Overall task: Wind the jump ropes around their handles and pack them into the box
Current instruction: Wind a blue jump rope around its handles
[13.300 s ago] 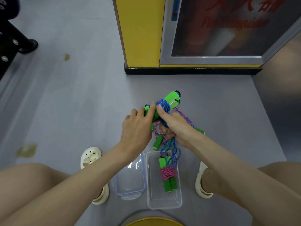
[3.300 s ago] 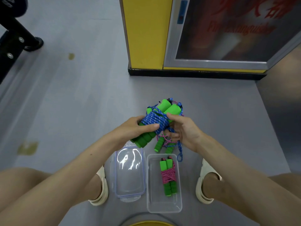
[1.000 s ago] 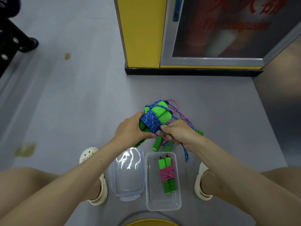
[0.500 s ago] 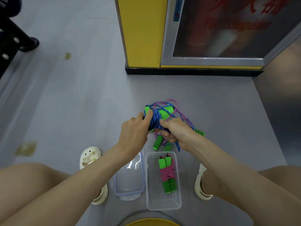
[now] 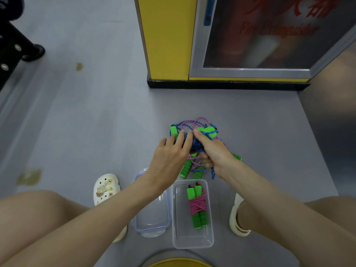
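Note:
Both hands hold a blue jump rope bundle (image 5: 194, 140) with bright green foam handles above the floor. My left hand (image 5: 169, 157) grips its left side, fingers over the blue windings. My right hand (image 5: 213, 153) holds the right side, forefinger on the windings, and a loose blue end hangs below it. On the floor under the hands lies a loose pink jump rope (image 5: 189, 166) with green handles. A clear plastic box (image 5: 180, 236) between my feet holds a wound pink rope bundle (image 5: 196, 206).
The box's clear lid (image 5: 152, 220) lies left of the box. White clogs (image 5: 107, 187) flank them on the grey floor. A yellow pillar and a glass-fronted cabinet (image 5: 250, 39) stand ahead. Black equipment (image 5: 11, 47) is at far left.
The blue bundle has turned more level and moved slightly away from me. My left fingers now lie across the windings, and the hanging blue end is shorter.

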`<state>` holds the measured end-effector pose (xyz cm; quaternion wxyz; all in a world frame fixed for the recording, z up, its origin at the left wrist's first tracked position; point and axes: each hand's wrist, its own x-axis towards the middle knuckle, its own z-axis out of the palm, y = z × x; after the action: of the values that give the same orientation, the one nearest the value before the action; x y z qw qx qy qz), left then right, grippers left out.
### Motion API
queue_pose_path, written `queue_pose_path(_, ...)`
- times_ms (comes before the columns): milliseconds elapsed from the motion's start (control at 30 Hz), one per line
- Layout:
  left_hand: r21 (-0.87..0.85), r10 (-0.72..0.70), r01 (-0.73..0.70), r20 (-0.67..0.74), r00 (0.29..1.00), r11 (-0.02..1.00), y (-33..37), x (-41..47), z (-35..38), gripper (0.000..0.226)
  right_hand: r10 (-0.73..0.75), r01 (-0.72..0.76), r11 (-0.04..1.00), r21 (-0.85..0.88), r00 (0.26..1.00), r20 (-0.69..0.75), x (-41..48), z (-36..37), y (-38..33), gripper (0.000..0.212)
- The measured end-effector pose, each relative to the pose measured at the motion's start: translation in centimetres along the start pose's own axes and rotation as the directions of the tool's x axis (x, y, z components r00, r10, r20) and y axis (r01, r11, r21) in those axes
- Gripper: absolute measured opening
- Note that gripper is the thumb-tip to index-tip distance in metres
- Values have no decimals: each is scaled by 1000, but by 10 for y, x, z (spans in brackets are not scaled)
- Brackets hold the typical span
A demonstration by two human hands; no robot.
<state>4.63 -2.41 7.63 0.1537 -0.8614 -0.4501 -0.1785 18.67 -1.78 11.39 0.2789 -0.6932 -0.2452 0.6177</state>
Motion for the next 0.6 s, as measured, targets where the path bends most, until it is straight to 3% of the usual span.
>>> queue_pose_path(100,-165,-62,79,106,992,983,2,0,0,55,-72,71,997,-23,997,-39,3,-6,-5,44)
queue_pose_path(167,-327,-191,263,235,953,908,1,6,-12,58,-110,110,993,-49,994,-11,3,-11,-7,45)
queue_pose_path(200,-420,-268,405,348,898,812,-2,11,-17,55,-118,119,991,-56,993,18,3,-13,-8,45)
queue_pose_path(300,-578,-403,745,626,667,335,-20,23,-24,46,-145,155,984,-82,982,120,4,-16,-8,48)
queue_pose_path(367,-531,-283,847,808,517,31,-33,25,-27,51,-156,177,980,-96,970,188,3,-17,-9,49)
queue_pose_path(433,-414,-18,886,908,419,-209,-38,21,-32,54,-159,188,978,-87,952,260,0,-17,-10,51)
queue_pose_path(500,-361,123,886,904,409,-291,-37,16,-38,49,-157,195,975,-103,942,298,-3,-15,-11,53)
queue_pose_path(600,-375,28,869,914,404,-322,-36,14,-40,47,-162,210,968,-134,939,302,-3,-12,-9,51)
